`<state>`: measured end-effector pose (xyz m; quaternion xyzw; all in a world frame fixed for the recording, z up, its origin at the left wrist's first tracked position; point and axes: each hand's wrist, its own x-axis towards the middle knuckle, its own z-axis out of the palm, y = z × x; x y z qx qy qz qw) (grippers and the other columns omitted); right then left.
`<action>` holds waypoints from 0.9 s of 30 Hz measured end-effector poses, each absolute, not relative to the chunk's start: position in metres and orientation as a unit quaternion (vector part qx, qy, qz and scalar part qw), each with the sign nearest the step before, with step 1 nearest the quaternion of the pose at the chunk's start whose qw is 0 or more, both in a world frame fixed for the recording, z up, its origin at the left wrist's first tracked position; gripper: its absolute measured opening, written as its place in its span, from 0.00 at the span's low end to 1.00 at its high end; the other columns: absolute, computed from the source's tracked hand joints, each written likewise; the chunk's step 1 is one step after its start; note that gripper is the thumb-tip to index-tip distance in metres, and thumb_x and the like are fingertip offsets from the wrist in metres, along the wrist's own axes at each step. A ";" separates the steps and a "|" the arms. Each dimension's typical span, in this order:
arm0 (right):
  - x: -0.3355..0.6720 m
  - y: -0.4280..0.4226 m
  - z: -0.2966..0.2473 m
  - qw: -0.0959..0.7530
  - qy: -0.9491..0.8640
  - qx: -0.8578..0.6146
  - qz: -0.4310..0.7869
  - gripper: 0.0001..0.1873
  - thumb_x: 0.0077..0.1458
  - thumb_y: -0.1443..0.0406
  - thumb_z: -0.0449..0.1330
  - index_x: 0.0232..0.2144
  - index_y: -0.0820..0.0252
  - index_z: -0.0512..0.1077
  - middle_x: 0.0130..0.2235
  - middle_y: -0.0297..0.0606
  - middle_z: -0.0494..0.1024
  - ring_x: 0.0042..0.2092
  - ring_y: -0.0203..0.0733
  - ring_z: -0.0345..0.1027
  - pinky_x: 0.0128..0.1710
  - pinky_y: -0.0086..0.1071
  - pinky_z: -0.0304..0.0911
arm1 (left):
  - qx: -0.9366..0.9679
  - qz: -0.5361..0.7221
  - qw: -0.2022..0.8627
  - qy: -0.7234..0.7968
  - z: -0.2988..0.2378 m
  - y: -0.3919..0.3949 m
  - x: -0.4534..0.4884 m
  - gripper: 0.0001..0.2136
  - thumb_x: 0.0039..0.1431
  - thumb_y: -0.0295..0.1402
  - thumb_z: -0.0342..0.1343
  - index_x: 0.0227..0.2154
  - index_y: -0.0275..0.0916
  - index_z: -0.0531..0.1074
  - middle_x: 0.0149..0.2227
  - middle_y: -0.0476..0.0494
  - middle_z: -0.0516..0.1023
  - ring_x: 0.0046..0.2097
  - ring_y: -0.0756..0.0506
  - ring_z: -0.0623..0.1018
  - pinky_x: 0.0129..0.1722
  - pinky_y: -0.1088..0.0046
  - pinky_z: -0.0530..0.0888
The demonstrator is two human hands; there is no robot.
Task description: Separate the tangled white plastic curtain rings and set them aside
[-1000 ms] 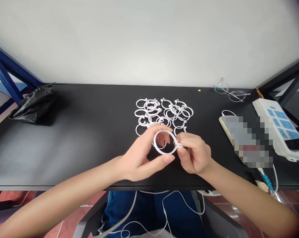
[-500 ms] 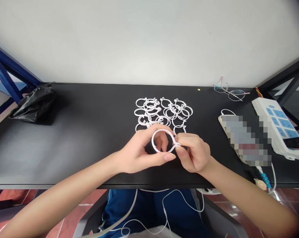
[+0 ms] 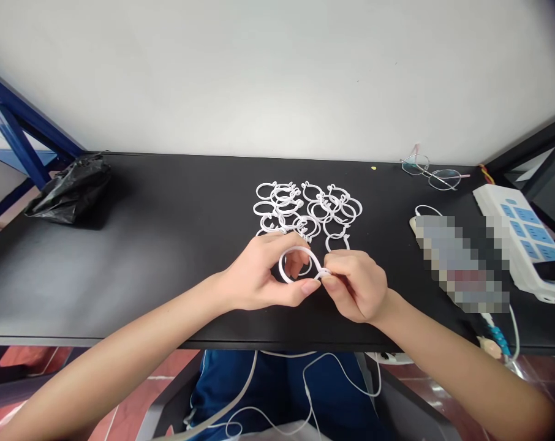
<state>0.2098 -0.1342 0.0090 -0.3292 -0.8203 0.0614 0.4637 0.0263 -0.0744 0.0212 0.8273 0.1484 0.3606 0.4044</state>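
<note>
A white plastic ring (image 3: 283, 256) with small hooked ends is held between both hands above the front of the black table. My left hand (image 3: 264, 275) curves around its left side, thumb below and fingers behind. My right hand (image 3: 358, 283) pinches the ring's hooked ends between thumb and bent forefinger. Just beyond the hands lies a loose pile of similar white rings (image 3: 337, 237), many overlapping; the nearest are partly hidden by my left hand.
A crumpled black plastic bag (image 3: 70, 190) lies at the far left. Eyeglasses (image 3: 445, 179), a blurred-out phone-like object (image 3: 461, 263) with a cable, and a white power strip (image 3: 519, 236) are on the right. A wall rises behind the black table (image 3: 167, 214).
The held ring has tilted and shifted slightly left, its hooked ends now drawn closer to my left thumb. Both hands keep hold of it. The view has moved a little.
</note>
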 end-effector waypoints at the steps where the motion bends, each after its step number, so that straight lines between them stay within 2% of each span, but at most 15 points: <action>1: 0.210 -0.134 0.009 0.462 -0.821 -0.329 0.064 0.06 0.65 0.67 0.48 0.34 0.57 0.61 0.20 0.26 0.59 0.19 0.33 0.50 0.21 0.28 0.49 | 0.832 0.365 0.390 0.152 0.021 -0.074 0.026 0.13 0.58 0.44 0.54 0.28 0.38 0.65 0.22 0.51 0.69 0.25 0.52 0.69 0.27 0.76 0.68; 6: 0.211 -0.134 0.007 0.454 -0.827 -0.323 0.076 0.07 0.65 0.67 0.48 0.32 0.57 0.61 0.20 0.28 0.61 0.20 0.33 0.51 0.21 0.28 0.50 | 0.842 0.368 0.362 0.155 0.022 -0.074 0.026 0.16 0.58 0.46 0.52 0.26 0.39 0.62 0.21 0.53 0.65 0.23 0.53 0.65 0.23 0.77 0.65; 20: 0.211 -0.134 0.009 0.457 -0.831 -0.307 0.077 0.09 0.65 0.68 0.48 0.31 0.56 0.60 0.21 0.30 0.64 0.20 0.34 0.52 0.20 0.28 0.51 | 0.858 0.372 0.321 0.150 0.026 -0.075 0.025 0.14 0.59 0.45 0.51 0.26 0.39 0.61 0.20 0.54 0.65 0.23 0.53 0.65 0.24 0.77 0.65; 25: 0.210 -0.134 0.008 0.460 -0.829 -0.308 0.074 0.09 0.65 0.68 0.48 0.30 0.56 0.60 0.21 0.29 0.63 0.20 0.33 0.51 0.20 0.29 0.51 | 0.858 0.388 0.307 0.139 0.025 -0.077 0.027 0.13 0.58 0.43 0.53 0.27 0.38 0.63 0.20 0.53 0.65 0.23 0.52 0.65 0.25 0.77 0.65; 27: 0.210 -0.133 0.007 0.462 -0.825 -0.315 0.084 0.10 0.65 0.66 0.49 0.29 0.56 0.59 0.20 0.28 0.60 0.20 0.32 0.50 0.20 0.29 0.50 | 0.867 0.375 0.297 0.138 0.026 -0.070 0.025 0.15 0.58 0.45 0.52 0.26 0.38 0.65 0.20 0.52 0.66 0.23 0.52 0.66 0.26 0.76 0.66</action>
